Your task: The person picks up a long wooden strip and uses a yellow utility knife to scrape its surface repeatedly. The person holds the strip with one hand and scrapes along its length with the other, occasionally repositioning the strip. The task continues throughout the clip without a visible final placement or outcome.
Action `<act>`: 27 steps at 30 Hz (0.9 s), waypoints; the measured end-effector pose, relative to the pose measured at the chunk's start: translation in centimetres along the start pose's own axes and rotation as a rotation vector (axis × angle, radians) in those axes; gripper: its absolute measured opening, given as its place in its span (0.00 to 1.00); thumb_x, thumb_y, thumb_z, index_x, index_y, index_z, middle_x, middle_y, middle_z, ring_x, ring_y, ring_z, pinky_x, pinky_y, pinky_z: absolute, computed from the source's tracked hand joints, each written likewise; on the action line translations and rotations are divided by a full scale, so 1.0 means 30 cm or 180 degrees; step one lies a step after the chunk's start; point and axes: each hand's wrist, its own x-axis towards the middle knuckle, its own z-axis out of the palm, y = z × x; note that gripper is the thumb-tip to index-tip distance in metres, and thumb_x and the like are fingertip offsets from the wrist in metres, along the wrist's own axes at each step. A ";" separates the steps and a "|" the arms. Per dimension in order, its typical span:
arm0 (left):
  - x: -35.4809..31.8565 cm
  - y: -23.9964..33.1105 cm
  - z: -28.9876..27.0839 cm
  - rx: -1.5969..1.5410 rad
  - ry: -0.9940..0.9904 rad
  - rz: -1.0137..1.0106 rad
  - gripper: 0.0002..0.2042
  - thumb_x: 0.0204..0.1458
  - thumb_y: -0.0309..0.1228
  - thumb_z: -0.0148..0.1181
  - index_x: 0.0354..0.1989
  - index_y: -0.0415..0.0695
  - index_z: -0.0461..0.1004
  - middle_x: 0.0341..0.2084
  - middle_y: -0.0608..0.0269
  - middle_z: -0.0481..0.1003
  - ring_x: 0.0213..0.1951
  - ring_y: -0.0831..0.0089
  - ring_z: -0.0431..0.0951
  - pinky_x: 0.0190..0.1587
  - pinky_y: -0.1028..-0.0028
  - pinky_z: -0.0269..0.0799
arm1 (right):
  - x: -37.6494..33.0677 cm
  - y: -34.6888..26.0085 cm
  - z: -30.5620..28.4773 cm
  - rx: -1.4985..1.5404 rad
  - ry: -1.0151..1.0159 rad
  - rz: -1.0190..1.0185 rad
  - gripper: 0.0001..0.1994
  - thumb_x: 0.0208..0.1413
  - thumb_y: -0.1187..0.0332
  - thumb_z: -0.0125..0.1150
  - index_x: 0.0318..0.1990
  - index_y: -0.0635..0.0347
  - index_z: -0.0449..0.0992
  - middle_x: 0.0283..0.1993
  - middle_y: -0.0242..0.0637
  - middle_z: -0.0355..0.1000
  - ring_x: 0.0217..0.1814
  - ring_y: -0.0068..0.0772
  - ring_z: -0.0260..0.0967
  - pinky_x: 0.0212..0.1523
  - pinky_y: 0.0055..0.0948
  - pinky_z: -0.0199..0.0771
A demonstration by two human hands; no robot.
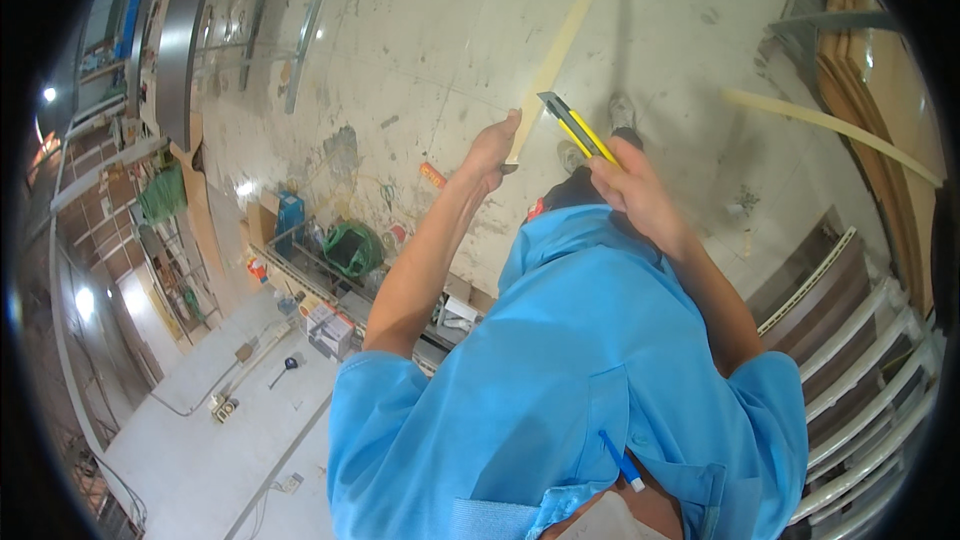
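My left hand is closed on the near end of a long, flat, pale yellow strip, which runs away from me toward the far edge of the view. A small dark bit shows by its fingers, too small to name. In my right hand is a yellow and black utility knife, gripped by its handle. Its blade points up and left, toward the strip, with a small gap seen between them.
On the left stands a white worktable with a tape measure. A green bin and a blue box sit beyond it. To the right are stacked brown boards, another pale strip and white wrapped bars.
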 end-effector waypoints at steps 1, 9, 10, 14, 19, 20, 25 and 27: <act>-0.016 0.017 0.028 -0.0101 -0.0152 -0.0049 0.23 0.73 0.55 0.45 0.38 0.49 0.75 0.21 0.73 0.66 0.21 0.81 0.63 0.21 0.78 0.54 | -0.014 0.001 -0.005 -0.0036 0.0166 -0.0064 0.11 0.69 0.63 0.63 0.40 0.58 0.68 0.26 0.26 0.65 0.21 0.12 0.52 0.20 0.19 0.50; -0.085 0.043 0.154 -0.1200 -0.1175 -0.0046 0.21 0.74 0.51 0.44 0.31 0.49 0.66 0.16 0.74 0.59 0.16 0.84 0.53 0.14 0.82 0.46 | -0.115 0.051 -0.018 -0.0442 0.1049 -0.0784 0.11 0.70 0.63 0.62 0.40 0.62 0.75 0.25 0.26 0.66 0.25 0.15 0.61 0.26 0.20 0.59; -0.091 0.043 0.155 -0.1277 -0.1292 -0.0004 0.22 0.74 0.50 0.44 0.30 0.49 0.65 0.16 0.74 0.58 0.16 0.84 0.53 0.14 0.82 0.46 | -0.129 0.056 -0.015 -0.0596 0.1159 -0.0997 0.11 0.70 0.64 0.62 0.42 0.64 0.77 0.26 0.28 0.67 0.27 0.16 0.62 0.28 0.21 0.62; -0.126 0.046 0.167 -0.1417 -0.1120 0.0015 0.21 0.73 0.51 0.45 0.30 0.49 0.65 0.16 0.74 0.58 0.16 0.84 0.54 0.13 0.82 0.46 | -0.188 0.064 -0.021 -0.2679 0.1233 -0.2098 0.17 0.64 0.67 0.67 0.58 0.59 0.81 0.33 0.38 0.69 0.32 0.33 0.68 0.37 0.32 0.71; -0.175 0.039 0.154 -0.1571 -0.0840 -0.0004 0.21 0.73 0.50 0.48 0.31 0.48 0.66 0.16 0.73 0.59 0.16 0.84 0.54 0.13 0.83 0.47 | -0.187 0.095 -0.017 -0.3204 0.1048 -0.2289 0.19 0.61 0.68 0.69 0.60 0.54 0.81 0.34 0.39 0.69 0.34 0.37 0.69 0.36 0.33 0.71; -0.181 0.034 0.142 -0.1603 -0.0916 -0.0011 0.21 0.73 0.50 0.48 0.31 0.48 0.66 0.15 0.73 0.59 0.16 0.84 0.54 0.13 0.83 0.47 | -0.174 0.105 -0.015 -0.3164 0.1041 -0.2374 0.20 0.61 0.68 0.69 0.60 0.53 0.81 0.35 0.39 0.69 0.35 0.37 0.70 0.36 0.33 0.71; -0.194 -0.009 0.088 -0.1786 -0.1374 0.0097 0.22 0.73 0.50 0.48 0.28 0.49 0.65 0.13 0.73 0.56 0.14 0.83 0.53 0.13 0.82 0.47 | -0.067 0.125 -0.053 -0.3167 0.1283 -0.2529 0.20 0.61 0.67 0.69 0.61 0.53 0.81 0.34 0.39 0.69 0.34 0.37 0.70 0.36 0.34 0.72; -0.198 -0.032 0.063 -0.1807 -0.1485 0.0153 0.22 0.73 0.51 0.46 0.28 0.50 0.64 0.14 0.74 0.56 0.14 0.82 0.52 0.13 0.80 0.47 | -0.018 0.119 -0.084 -0.3189 0.1353 -0.2552 0.19 0.62 0.66 0.69 0.60 0.53 0.81 0.34 0.39 0.69 0.33 0.37 0.70 0.36 0.34 0.72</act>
